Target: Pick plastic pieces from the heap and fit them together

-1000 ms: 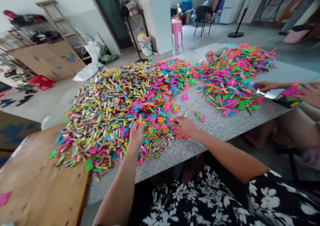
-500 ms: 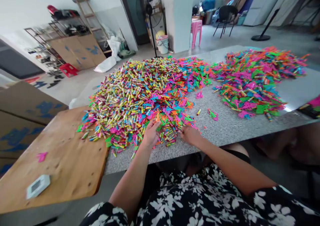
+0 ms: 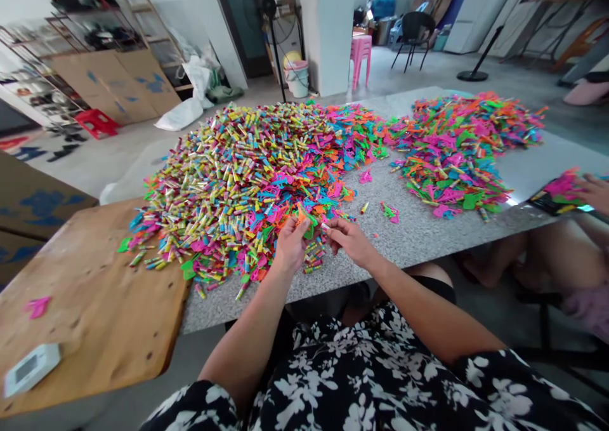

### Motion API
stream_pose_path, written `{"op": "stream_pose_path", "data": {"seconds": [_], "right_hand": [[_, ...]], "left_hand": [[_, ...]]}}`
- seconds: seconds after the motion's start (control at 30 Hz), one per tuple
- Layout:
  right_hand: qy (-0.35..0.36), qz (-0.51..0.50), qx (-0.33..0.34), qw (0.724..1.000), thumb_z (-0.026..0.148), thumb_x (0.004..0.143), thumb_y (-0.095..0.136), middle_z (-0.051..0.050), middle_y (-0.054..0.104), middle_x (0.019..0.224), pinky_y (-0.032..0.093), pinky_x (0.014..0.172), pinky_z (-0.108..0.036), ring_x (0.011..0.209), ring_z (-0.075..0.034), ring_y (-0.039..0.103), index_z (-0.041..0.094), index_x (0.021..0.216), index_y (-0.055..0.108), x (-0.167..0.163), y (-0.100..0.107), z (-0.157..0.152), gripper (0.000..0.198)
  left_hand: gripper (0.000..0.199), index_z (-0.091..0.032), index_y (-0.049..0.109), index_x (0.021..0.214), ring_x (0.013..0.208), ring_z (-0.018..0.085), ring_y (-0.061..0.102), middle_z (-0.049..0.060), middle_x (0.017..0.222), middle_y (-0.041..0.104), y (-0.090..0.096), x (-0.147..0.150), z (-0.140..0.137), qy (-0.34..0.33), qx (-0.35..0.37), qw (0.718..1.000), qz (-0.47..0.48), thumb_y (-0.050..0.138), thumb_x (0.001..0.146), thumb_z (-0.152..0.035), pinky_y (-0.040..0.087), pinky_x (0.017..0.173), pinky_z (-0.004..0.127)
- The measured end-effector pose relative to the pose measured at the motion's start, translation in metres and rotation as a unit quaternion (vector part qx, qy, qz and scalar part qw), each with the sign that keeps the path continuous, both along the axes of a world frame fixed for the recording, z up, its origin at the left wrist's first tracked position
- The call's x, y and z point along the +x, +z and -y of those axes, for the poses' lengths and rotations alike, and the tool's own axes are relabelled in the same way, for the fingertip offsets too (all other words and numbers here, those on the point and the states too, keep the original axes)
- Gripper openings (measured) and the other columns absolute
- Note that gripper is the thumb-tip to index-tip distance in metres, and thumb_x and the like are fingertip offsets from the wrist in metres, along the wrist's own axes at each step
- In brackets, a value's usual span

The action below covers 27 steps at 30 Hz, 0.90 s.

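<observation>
My left hand [image 3: 291,245] is closed round some flat plastic pieces [image 3: 309,226], orange and green, at the front of the big heap. Just to its right, my right hand [image 3: 351,240] pinches a small tube [image 3: 325,226] with a pale end, close to those pieces. Behind both hands rises a heap of small foil-coloured tubes [image 3: 228,158], mostly yellow, red and blue. Bright plastic pieces [image 3: 333,183] in pink, orange, blue and green mix into its right side. A few tubes [image 3: 314,259] lie under my hands.
A second pile of bright pieces [image 3: 457,158] covers the right of the grey speckled table [image 3: 399,244]. On the wooden board [image 3: 109,304] at left lie a pink piece [image 3: 38,306] and a white device [image 3: 32,369]. Another person's hand [image 3: 597,193] touches pink pieces at far right.
My right hand has lifted off the table's front and come left and up to my left hand. The view has turned rightward, and another person's hand has appeared at the right.
</observation>
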State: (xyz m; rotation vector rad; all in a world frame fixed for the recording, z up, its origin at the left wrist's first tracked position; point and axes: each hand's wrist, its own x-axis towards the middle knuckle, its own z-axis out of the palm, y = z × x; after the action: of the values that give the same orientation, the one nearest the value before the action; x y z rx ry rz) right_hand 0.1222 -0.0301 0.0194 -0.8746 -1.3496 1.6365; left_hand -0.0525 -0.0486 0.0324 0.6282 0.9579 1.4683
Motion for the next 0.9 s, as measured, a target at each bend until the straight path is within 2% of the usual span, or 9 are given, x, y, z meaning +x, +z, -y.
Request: {"op": "stream_pose_path", "data": {"seconds": [0.2,0.33,0.47,0.6,0.77,0.83,0.9], "right_hand": [[-0.017,-0.039,-0.005,0.999,0.057,0.090,0.075,0.004,0.064,0.071,0.050,0.050,-0.026,0.052,-0.012,0.057,0.021,0.101,0.068,0.001,-0.004,0.007,0.039],[-0.076,-0.033,0.019,0.996,0.058,0.091,0.074,0.004,0.063,0.070,0.049,0.050,-0.027,0.052,-0.012,0.055,0.021,0.103,0.068,-0.002,-0.007,0.013,0.040],[-0.148,0.022,0.080,0.985,0.057,0.095,0.070,0.003,0.064,0.074,0.047,0.052,-0.027,0.055,-0.013,0.056,0.021,0.108,0.069,-0.006,-0.013,0.019,0.039],[-0.177,0.061,0.121,0.975,0.053,0.101,0.064,0.000,0.068,0.082,0.050,0.057,-0.029,0.060,-0.015,0.059,0.021,0.114,0.068,-0.006,-0.022,0.021,0.035],[-0.182,0.118,0.215,0.952,0.045,0.101,0.064,-0.006,0.074,0.100,0.055,0.077,-0.035,0.083,-0.020,0.068,0.021,0.118,0.070,-0.005,-0.025,0.022,0.030],[-0.170,0.119,0.208,0.956,0.045,0.101,0.065,-0.005,0.073,0.097,0.055,0.076,-0.035,0.080,-0.020,0.066,0.022,0.116,0.071,-0.006,-0.027,0.022,0.029],[-0.154,0.105,0.156,0.970,0.047,0.100,0.065,-0.003,0.070,0.086,0.053,0.067,-0.032,0.071,-0.019,0.063,0.022,0.113,0.070,-0.005,-0.033,0.023,0.028]], "left_hand": [[0.045,-0.020,0.065,0.097,0.084,0.017,0.074,0.000,0.090,0.076,0.000,0.009,-0.001,0.007,0.014,1.000,-0.016,0.095,0.071,-0.040,0.061,0.086,0.035],[0.045,-0.020,0.063,0.095,0.087,0.020,0.075,0.002,0.090,0.076,0.003,0.014,-0.002,0.003,0.011,0.999,-0.032,0.095,0.071,-0.041,0.061,0.086,0.037],[0.046,-0.021,0.062,0.096,0.083,0.020,0.075,0.001,0.088,0.075,0.002,0.017,-0.002,0.007,0.005,0.999,-0.050,0.094,0.072,-0.044,0.061,0.082,0.036],[0.046,-0.021,0.062,0.096,0.074,0.016,0.071,-0.002,0.081,0.072,-0.004,0.018,-0.004,0.024,0.005,0.994,-0.106,0.092,0.073,-0.046,0.058,0.074,0.032],[0.044,-0.021,0.060,0.096,0.072,0.016,0.069,-0.003,0.077,0.068,-0.010,0.027,-0.004,0.087,-0.010,0.986,-0.144,0.089,0.075,-0.047,0.056,0.069,0.028],[0.043,-0.022,0.059,0.097,0.073,0.016,0.070,-0.003,0.077,0.067,-0.014,0.033,-0.002,0.106,-0.024,0.986,-0.127,0.088,0.077,-0.047,0.056,0.068,0.028],[0.041,-0.023,0.059,0.098,0.071,0.015,0.068,-0.004,0.078,0.067,-0.021,0.038,-0.002,0.110,-0.031,0.987,-0.114,0.086,0.079,-0.046,0.055,0.067,0.026]]}}
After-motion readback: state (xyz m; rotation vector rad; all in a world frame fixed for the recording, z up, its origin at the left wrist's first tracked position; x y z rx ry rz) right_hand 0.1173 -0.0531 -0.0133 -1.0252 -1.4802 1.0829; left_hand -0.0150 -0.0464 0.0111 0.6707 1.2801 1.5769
